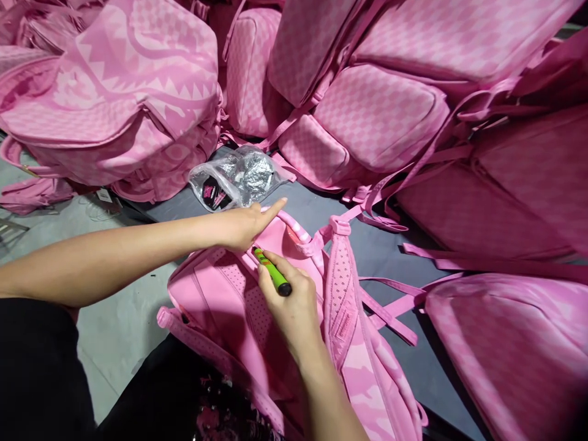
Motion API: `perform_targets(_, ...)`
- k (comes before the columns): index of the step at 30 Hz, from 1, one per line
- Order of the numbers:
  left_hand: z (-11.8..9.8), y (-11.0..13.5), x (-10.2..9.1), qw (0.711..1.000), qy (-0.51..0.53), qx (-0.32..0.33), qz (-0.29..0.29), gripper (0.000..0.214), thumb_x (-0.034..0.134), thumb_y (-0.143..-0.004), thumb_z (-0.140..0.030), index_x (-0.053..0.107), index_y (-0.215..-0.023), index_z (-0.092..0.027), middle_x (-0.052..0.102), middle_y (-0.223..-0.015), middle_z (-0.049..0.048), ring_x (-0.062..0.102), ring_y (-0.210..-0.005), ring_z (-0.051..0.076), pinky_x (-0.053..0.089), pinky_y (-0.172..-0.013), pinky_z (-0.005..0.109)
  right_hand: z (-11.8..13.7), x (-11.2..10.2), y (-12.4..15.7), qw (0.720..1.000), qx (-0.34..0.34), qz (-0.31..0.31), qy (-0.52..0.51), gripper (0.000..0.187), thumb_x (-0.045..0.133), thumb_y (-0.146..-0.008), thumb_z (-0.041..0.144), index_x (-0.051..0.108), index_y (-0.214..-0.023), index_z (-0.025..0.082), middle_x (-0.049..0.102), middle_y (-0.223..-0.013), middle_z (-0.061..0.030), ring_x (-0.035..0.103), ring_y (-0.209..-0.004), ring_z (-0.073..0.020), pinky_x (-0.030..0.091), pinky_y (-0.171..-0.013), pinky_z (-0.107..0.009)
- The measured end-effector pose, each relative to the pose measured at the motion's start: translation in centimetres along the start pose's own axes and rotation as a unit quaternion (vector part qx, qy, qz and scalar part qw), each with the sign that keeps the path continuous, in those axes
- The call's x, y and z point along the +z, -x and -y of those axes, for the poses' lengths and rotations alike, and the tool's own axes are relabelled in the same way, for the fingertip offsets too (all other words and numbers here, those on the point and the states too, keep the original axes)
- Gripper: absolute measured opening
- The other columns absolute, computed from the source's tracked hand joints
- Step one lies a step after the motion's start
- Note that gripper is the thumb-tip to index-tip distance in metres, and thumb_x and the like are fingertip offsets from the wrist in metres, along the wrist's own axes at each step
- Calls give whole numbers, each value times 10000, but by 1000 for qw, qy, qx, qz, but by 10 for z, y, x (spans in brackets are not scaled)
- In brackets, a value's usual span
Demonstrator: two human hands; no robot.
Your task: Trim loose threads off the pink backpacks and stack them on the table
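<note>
A pink backpack [285,245] lies in front of me with its padded back panel and dotted straps facing up. Curled over its top edge, my left hand [243,228] grips the fabric beside the handle, with one finger stretched out to the right. My right hand [294,300] is closed on a green pen-shaped tool [274,272] with orange marks and a black end. The tool's far tip meets the backpack close to my left hand; what exactly it touches is hidden. One shoulder strap [342,294] with a small label runs down the right side.
A clear plastic bag [239,176] with small dark and pink pieces lies on the grey table [312,205] beyond the backpack. Pink checkered backpacks [381,116] crowd the back and right. A large patterned backpack [151,79] stands at the left, above pale floor [110,343].
</note>
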State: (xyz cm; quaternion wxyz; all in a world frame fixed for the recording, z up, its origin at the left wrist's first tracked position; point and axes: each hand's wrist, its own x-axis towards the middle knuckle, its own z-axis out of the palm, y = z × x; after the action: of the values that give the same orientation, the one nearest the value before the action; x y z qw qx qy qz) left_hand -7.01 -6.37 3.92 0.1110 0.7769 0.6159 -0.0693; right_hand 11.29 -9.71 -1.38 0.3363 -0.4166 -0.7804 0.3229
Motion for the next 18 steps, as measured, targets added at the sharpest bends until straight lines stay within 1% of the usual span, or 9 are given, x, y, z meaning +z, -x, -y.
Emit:
perform_targets(3, 4, -4, 5, 1000, 13, 4, -6, 1030, 564, -853, -168, -124, -1619, -123, 560, -1371, 256, 675, -995, 237, 493, -838, 295, 1, 1, -1, 999, 21, -10, 25, 303, 590, -898, 318, 770, -1102, 185, 798, -1004, -82, 737, -835, -259, 560, -812, -440)
perform_targets(6, 7, -8, 8, 1000, 24, 9, -11, 1047, 572, -831, -167, -110, -1623, -127, 561, -1370, 278, 680, -972, 262, 497, -804, 325, 1, 2, -1, 1000, 23, -5, 19, 308, 590, -904, 322, 770, -1109, 181, 798, -982, -82, 732, -826, -251, 561, -825, -436)
perform_targets(8, 9, -10, 9, 999, 31, 14, -14, 1066, 583, -814, -158, -110, -1624, -131, 562, -1367, 281, 678, -976, 274, 494, -801, 333, 1, 2, -1, 999, 24, -14, 40, 308, 588, -909, 320, 769, -1117, 182, 796, -994, -88, 732, -842, -254, 552, -848, -442)
perform_targets(10, 9, -11, 9, 999, 40, 15, -4, 1105, 613, -799, -169, -126, -1621, -135, 556, -1369, 283, 675, -978, 281, 489, -806, 332, 2, 3, -2, 998, 26, -19, 49, 306, 589, -912, 323, 769, -1113, 179, 794, -1009, -91, 735, -857, -257, 546, -863, -445)
perform_targets(13, 9, -13, 8, 999, 50, 4, 14, 1135, 650, -803, -198, -137, -1619, -148, 533, -1391, 280, 663, -994, 279, 479, -822, 320, 4, 3, -4, 999, 26, 7, 28, 302, 588, -915, 324, 767, -1105, 173, 797, -991, -84, 739, -838, -249, 548, -850, -431)
perform_targets(16, 7, -12, 5, 998, 59, -16, 27, 1098, 619, -821, -143, -130, -1624, -177, 503, -1421, 269, 650, -1029, 278, 473, -839, 317, 6, 2, -5, 997, 31, 1, 64, 294, 589, -911, 321, 773, -1088, 175, 796, -989, -87, 738, -855, -263, 540, -857, -444)
perform_targets(18, 5, -11, 5, 997, 67, -23, 33, 1099, 616, -821, -122, -129, -1626, -187, 483, -1432, 276, 649, -1044, 293, 476, -843, 330, 7, 1, -5, 998, 29, 2, 54, 294, 587, -911, 320, 770, -1091, 175, 795, -1004, -85, 739, -876, -264, 540, -865, -443)
